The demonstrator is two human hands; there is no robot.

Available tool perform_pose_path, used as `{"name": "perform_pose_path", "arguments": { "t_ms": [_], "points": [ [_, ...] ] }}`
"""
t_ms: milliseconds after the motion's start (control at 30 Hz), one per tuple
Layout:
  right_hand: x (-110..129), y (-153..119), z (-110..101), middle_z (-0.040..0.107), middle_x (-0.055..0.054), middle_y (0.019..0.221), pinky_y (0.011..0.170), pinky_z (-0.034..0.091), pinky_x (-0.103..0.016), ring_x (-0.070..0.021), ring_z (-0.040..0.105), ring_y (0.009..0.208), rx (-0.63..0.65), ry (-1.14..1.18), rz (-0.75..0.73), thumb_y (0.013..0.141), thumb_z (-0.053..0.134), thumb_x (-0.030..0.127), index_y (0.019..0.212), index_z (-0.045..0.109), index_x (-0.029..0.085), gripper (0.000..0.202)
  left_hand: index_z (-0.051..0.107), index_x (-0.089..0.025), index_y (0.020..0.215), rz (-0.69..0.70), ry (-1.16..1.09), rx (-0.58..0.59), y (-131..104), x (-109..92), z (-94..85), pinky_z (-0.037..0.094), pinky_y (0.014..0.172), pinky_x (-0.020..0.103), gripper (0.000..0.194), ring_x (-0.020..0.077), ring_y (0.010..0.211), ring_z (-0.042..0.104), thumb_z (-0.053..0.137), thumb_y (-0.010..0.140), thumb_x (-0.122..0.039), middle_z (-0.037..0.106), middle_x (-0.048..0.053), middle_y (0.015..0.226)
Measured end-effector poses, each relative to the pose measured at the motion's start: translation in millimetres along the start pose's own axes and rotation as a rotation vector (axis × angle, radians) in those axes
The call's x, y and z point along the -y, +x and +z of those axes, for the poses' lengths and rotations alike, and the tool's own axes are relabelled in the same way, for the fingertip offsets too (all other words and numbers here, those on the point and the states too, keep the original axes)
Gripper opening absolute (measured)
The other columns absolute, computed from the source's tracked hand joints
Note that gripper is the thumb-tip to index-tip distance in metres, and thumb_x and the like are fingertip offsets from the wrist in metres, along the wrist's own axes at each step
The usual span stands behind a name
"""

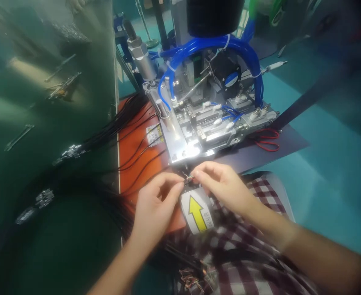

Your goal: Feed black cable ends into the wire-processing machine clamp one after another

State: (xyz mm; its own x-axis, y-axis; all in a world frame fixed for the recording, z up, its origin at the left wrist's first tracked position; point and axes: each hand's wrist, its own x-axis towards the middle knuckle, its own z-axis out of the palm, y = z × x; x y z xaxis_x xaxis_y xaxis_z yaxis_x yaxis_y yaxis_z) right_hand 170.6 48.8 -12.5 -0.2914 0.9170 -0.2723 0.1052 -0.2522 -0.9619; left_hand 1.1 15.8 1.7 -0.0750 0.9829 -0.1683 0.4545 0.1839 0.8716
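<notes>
My left hand (157,200) is closed in a pinch at the front of the machine, thumb against fingers. My right hand (222,182) pinches close beside it, its fingertips almost meeting the left ones. Fine stripped wires (189,177), pale with a touch of red, show between the two sets of fingertips; how each end is gripped is partly hidden. Just below the fingers lies a dark metal block fronted by a white label with a yellow arrow (197,213). The metal machine (199,131) stands directly beyond my hands.
Thick blue hoses (211,43) arch over the machine. Bundles of black cables (107,137) run across the orange board (131,153) at left, some with shiny connectors (73,151). Red-handled scissors (268,139) lie at right. Loose copper-coloured wire ends (195,278) rest near the checked cloth (244,278).
</notes>
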Motion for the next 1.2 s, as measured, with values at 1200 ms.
{"name": "perform_pose_path", "arguments": {
  "t_ms": [1200],
  "points": [
    [-23,2,5,0.066,-0.003,0.077,0.064,0.048,-0.026,-0.0153,0.061,0.071,-0.154,0.005,-0.051,0.088,0.055,0.030,0.080,0.065,0.016,0.019,0.065,-0.022,0.085,0.256,0.154,-0.135,-5,28,7.9,0.049,0.062,0.018,0.006,0.0102,0.071,0.062,0.060,0.086,-0.021,0.067,-0.003,0.079]
  ]
}}
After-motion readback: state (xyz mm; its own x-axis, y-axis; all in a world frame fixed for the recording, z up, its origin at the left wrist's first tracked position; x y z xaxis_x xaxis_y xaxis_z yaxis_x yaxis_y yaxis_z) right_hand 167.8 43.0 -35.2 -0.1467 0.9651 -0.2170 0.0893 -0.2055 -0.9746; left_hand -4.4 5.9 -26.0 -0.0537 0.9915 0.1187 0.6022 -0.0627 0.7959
